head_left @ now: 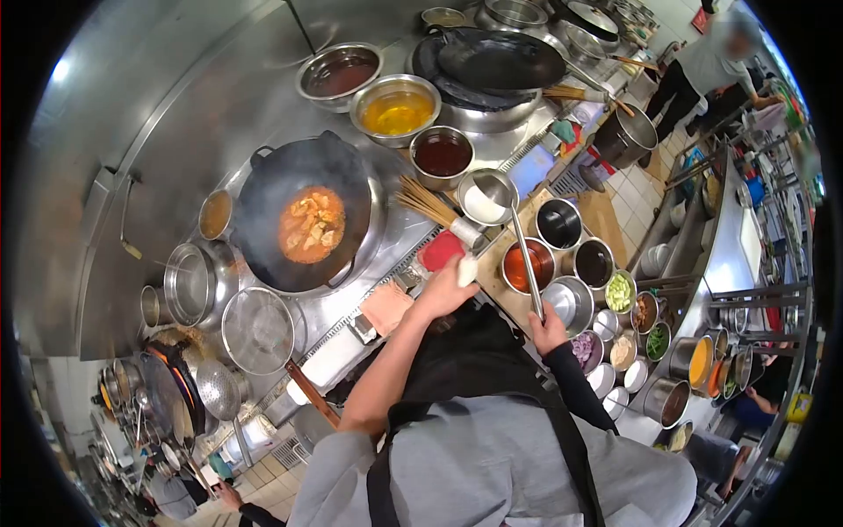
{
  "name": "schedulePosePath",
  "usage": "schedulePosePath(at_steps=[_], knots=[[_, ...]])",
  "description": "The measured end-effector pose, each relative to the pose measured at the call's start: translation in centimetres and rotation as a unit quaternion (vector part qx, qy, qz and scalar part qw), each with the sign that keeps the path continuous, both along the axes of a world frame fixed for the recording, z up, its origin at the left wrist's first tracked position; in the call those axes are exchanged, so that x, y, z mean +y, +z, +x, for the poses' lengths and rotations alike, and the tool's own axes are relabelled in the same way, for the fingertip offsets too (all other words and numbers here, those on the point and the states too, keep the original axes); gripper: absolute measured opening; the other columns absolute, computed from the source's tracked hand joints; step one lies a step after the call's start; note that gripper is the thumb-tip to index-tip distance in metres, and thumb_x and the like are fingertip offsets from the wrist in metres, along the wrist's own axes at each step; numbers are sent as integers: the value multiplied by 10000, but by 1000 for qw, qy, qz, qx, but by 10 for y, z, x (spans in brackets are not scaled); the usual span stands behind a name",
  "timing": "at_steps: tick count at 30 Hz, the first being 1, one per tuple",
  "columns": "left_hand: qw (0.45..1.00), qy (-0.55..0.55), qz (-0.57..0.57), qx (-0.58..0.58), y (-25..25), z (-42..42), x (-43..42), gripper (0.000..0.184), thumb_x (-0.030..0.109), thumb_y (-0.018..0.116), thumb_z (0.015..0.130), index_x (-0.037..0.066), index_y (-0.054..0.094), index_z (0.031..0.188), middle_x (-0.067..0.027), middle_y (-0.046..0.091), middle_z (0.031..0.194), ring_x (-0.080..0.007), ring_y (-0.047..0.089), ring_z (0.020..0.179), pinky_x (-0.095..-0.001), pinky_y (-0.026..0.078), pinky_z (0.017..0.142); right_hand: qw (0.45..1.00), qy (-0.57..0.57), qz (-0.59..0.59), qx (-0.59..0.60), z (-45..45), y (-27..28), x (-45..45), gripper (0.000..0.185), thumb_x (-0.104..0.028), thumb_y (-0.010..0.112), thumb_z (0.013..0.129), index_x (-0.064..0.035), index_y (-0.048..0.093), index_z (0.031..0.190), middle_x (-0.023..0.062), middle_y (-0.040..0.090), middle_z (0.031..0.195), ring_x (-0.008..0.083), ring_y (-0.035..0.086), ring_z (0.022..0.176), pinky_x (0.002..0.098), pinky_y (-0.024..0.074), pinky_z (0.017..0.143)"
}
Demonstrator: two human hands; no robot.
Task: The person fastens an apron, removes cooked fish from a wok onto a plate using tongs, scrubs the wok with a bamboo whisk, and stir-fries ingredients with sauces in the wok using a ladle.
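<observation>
My right hand (549,327) is closed round the long handle of a metal ladle (525,250). The ladle's bowl is over a metal bowl of white contents (481,209). In front of my body, my left hand (446,288) grips a small white thing (467,270), possibly a folded cloth; its kind is unclear. Beyond that hand are a red cloth (442,251) and a bamboo wok brush (430,204). Further left, a large black wok (259,215) holds food in orange-red sauce (312,226), with steam rising from it. Neither hand touches the wok.
Pots of red oil (518,274) and dark sauce (594,263) stand at right, near chopped ingredients (620,292). A wire strainer (256,332) and perforated ladle (218,389) are at left. Bowls of yellow oil (395,112) and another wok (500,60) sit behind. A person (720,57) stands far right.
</observation>
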State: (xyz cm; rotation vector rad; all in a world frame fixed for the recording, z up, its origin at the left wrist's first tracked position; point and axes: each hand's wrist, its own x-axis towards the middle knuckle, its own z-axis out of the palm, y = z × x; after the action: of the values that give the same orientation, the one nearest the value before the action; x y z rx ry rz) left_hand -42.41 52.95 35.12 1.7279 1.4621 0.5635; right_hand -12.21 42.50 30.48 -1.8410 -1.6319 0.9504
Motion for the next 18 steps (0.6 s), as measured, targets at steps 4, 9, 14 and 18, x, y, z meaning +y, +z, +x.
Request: schedulePosePath(at_steps=[4, 9, 14, 18], knots=[[990, -65, -122, 7, -22, 56, 76, 898, 275, 730, 826, -94, 322, 1535, -357, 652, 1257, -472, 636, 1208, -482, 501, 1035, 998, -14, -27, -63, 0, 10, 17, 466, -240, 612, 994, -23, 524, 1397, 352, 671, 973, 527, 658, 982, 544, 528, 819], [989, -37, -111, 86, -65, 97, 110, 818, 206, 708, 834, -164, 340, 1464, -357, 580, 1376, -447, 598, 1279, -472, 476, 1101, 997, 26, -15, -76, 9, 22, 21, 456, -217, 598, 981, -9, 501, 1375, 371, 669, 895, 563, 651, 887, 616, 499, 783], [991, -11, -118, 59, -71, 104, 107, 847, 201, 711, 835, -166, 321, 1491, -358, 573, 1387, -449, 586, 1295, -467, 471, 1108, 994, 51, -51, -79, 18, 59, 28, 428, -200, 610, 971, -6, 516, 1341, 375, 667, 917, 566, 646, 905, 604, 499, 827], [994, 7, -99, 44, -79, 104, 106, 869, 208, 716, 832, -156, 317, 1513, -360, 580, 1380, -449, 578, 1306, -469, 459, 1118, 993, 80, -75, -50, 36, 64, 40, 371, -203, 626, 984, -25, 556, 1302, 298, 675, 867, 482, 654, 743, 530, 521, 703]])
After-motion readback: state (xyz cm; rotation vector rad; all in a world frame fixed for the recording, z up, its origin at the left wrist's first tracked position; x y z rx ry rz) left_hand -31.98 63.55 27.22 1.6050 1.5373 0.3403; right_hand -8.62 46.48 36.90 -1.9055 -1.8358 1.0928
